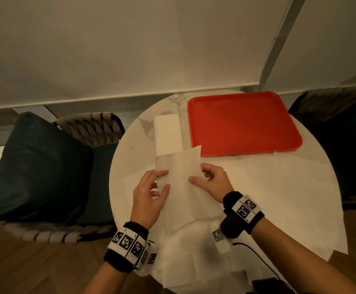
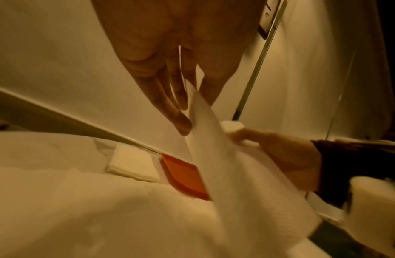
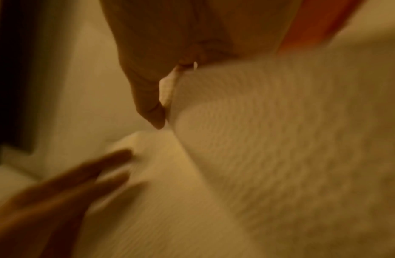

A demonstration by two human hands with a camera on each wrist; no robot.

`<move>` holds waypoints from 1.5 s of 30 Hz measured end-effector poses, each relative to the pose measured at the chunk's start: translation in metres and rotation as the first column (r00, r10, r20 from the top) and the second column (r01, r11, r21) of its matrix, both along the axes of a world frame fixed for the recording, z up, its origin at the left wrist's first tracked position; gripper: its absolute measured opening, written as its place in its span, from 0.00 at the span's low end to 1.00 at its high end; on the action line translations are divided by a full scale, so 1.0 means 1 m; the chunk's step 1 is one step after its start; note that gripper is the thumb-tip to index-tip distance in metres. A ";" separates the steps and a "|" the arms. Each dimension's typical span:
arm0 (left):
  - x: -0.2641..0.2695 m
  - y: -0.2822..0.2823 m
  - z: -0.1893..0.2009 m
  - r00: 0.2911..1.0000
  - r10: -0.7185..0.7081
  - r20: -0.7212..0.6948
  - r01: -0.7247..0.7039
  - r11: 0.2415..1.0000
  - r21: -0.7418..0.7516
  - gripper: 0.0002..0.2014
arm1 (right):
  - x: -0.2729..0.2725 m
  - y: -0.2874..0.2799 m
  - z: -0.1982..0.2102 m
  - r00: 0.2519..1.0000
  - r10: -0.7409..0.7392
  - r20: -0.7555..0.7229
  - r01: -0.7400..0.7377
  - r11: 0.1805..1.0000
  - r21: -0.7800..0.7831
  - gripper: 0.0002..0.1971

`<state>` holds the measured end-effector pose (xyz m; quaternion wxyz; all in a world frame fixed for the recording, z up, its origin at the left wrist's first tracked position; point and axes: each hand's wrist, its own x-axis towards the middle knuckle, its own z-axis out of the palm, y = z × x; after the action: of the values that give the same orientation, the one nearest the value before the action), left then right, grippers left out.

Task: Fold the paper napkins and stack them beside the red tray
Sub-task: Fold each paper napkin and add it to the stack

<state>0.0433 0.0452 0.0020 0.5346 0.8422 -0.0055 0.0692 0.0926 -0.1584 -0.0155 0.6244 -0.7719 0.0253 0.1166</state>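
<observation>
A white paper napkin (image 1: pixel 181 175) is lifted off the round table between my two hands. My left hand (image 1: pixel 151 187) pinches its left edge between thumb and fingers; the sheet runs between those fingers (image 2: pixel 176 115) in the left wrist view. My right hand (image 1: pixel 206 179) pinches the right edge, thumb on top; the right wrist view shows the thumb (image 3: pixel 147 97) against the napkin (image 3: pixel 269 139). A stack of folded napkins (image 1: pixel 167 134) lies just left of the red tray (image 1: pixel 242 124). More unfolded napkins (image 1: pixel 268 187) lie spread over the table.
The round marble table (image 1: pixel 134 149) stands against a pale wall. A woven chair with a dark green cushion (image 1: pixel 39 166) is at the left, another dark chair (image 1: pixel 342 134) at the right. A black cable (image 1: pixel 257 255) lies near the front edge.
</observation>
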 end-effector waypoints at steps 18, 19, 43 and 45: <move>0.046 0.022 -0.012 0.984 0.064 -0.168 -0.129 0.905 -0.406 0.30 | 0.022 0.044 0.007 0.999 0.018 -0.041 -0.016 0.999 0.045 0.08; 0.052 0.024 -0.012 0.983 0.053 -0.177 -0.122 0.904 -0.410 0.31 | 0.028 0.045 0.007 0.998 0.038 -0.056 -0.032 0.994 0.106 0.07; 0.263 0.047 -0.090 0.959 -0.008 -0.285 0.031 0.997 0.074 0.25 | 0.232 0.069 -0.054 0.997 -0.069 -0.033 0.050 0.916 -0.398 0.16; 0.268 0.047 -0.094 0.961 -0.024 -0.277 0.060 0.991 0.122 0.25 | 0.235 0.072 -0.063 0.998 -0.056 -0.023 0.041 0.901 -0.433 0.16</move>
<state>0.3111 0.0924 -0.0922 0.4757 0.8763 0.0461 -0.0601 0.3275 -0.0869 -0.0780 0.4401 -0.8880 0.0806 0.1059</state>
